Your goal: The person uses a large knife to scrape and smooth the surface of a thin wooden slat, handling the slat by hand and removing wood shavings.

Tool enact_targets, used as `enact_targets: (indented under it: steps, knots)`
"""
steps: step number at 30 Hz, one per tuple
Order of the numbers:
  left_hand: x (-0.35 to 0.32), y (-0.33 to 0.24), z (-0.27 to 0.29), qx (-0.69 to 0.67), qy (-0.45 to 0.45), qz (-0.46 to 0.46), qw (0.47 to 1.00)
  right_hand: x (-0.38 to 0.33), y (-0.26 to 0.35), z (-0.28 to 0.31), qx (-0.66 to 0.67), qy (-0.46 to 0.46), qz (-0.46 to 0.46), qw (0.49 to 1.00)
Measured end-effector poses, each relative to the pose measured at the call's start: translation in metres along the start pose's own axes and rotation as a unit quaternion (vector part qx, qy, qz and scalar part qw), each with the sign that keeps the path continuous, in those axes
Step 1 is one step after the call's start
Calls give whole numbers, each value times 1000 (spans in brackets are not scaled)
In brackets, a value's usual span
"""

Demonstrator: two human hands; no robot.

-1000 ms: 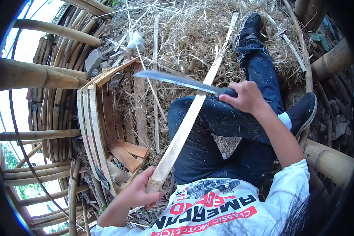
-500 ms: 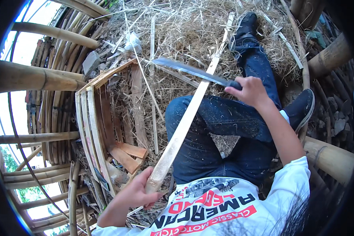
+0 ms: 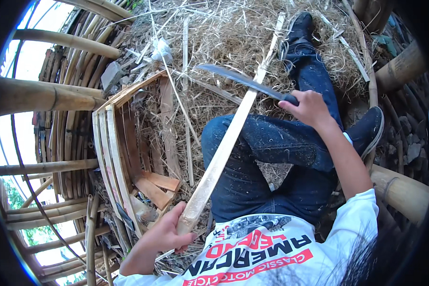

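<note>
Blade: long dark curved steel knife in right hand now lies across pale split bamboo strip, farther up than before | left hand grips strip's near end | shaving stroke underway

A long pale bamboo slat ran diagonally across the knee, and a dark curved machete blade lay across its upper part.
</note>
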State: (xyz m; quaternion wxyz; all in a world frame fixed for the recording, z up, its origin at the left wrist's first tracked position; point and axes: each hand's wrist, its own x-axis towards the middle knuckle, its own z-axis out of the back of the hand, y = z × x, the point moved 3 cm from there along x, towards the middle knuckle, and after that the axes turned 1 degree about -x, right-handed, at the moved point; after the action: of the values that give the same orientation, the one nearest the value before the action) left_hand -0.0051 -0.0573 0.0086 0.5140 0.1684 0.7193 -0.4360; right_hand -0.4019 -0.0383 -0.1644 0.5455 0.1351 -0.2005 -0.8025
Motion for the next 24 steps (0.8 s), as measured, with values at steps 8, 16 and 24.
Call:
enact_targets:
  steps: [8, 16, 24]
  knots:
    - [-11, 1, 5, 18, 6, 2, 1000, 1, -43, -9, -7, 21, -75, 997]
    - [-6, 0, 1, 11, -26, -13, 1000, -10, 1, -1, 32, 14, 15, 999]
    - [-3, -5, 2, 55, -29, 0, 998, -2, -28, -8, -5, 23, -46, 999]
